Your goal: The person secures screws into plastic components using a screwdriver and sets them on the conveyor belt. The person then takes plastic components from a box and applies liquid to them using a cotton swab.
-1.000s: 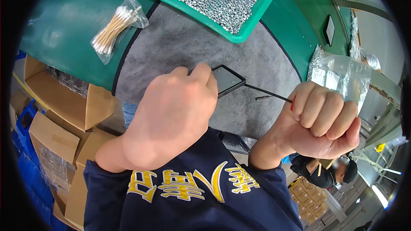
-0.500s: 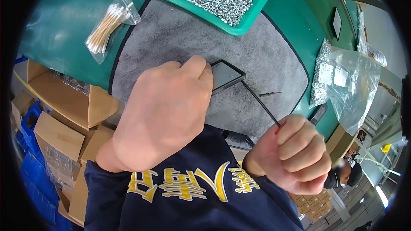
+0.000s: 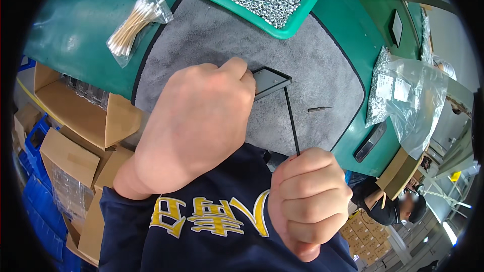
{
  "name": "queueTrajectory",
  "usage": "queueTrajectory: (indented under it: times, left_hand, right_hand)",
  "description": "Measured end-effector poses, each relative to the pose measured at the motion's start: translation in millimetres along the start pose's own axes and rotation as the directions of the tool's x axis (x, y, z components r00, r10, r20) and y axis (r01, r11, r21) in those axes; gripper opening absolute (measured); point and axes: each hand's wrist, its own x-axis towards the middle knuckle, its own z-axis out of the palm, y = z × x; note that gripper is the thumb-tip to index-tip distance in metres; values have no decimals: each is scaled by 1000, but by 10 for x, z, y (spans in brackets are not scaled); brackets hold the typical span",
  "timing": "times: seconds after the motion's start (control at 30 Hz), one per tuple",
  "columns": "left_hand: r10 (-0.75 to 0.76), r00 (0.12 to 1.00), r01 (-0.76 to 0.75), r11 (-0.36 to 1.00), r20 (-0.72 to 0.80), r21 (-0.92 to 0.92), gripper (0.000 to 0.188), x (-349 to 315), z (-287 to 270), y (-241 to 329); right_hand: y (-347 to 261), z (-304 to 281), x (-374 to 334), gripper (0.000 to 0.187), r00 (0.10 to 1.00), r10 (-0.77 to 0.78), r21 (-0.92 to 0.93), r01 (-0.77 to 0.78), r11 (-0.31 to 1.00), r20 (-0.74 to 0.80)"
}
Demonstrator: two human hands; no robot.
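Observation:
My left hand [image 3: 196,121] is closed around one end of a small rectangular piece with a grey face and a black frame [image 3: 272,80], just above a grey cloth [image 3: 322,60]. In my right hand [image 3: 310,199] is a screwdriver [image 3: 291,121] with a long, thin black shaft. Its handle is hidden in my fist. The shaft's far end meets the right corner of the framed piece; whether it sits in a hole I cannot tell. A short dark bit [image 3: 320,109] lies on the cloth to the right.
A green tray [image 3: 285,32] full of small metal nuts stands at the far edge. Bagged cotton swabs [image 3: 132,27] lie left. A clear bag of metal parts [image 3: 380,88] and a black handheld device [image 3: 370,142] are right. Cardboard boxes [image 3: 75,103] stand left; another person [image 3: 388,204] is at lower right.
My right hand has swung left and toward me, so the screwdriver shaft is now steeper. The framed piece has tilted slightly in my left hand. The black device has come into fuller view.

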Motion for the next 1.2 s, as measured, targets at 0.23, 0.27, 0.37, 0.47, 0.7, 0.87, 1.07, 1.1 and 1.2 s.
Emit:
queueTrajectory:
  times: [0.23,0.27,0.37,0.47,0.7,0.87,1.07,1.1,1.2]
  left_hand:
    - [5,1000,-5,1000,-20,-15,21,-3,4,20]
    - [8,1000,-8,1000,-26,-10,21,-4,8,17]
    - [47,994,-52,998,-96,-48,5,-18,44,13]
    - [66,994,-70,996,-85,-50,5,-17,15,7]
    - [84,996,-83,996,5,-7,19,-51,7,-28]
    - [61,998,-61,998,34,5,24,-29,-36,-7]
    - [102,988,-107,994,-112,-39,12,-27,53,-29]
    - [107,989,-112,993,-103,-37,12,-22,56,-24]
    - [95,992,-95,995,-82,10,19,-18,52,0]
  right_hand:
    - [-1,81,122,36,992,40,-46,-35,998,123]
    - [-1,87,139,36,992,32,-45,-27,999,125]
    - [-20,66,199,39,959,106,-94,-84,992,262]
    - [-39,53,262,40,942,133,-112,-103,988,309]
    - [-27,-17,518,39,955,266,-22,-266,964,128]
    - [102,-395,718,40,896,443,369,-423,827,35]
    - [181,-532,666,41,902,431,487,-378,787,4]
    - [191,-552,656,41,901,433,488,-375,788,-7]
    - [218,-606,618,37,928,373,448,-327,832,-15]
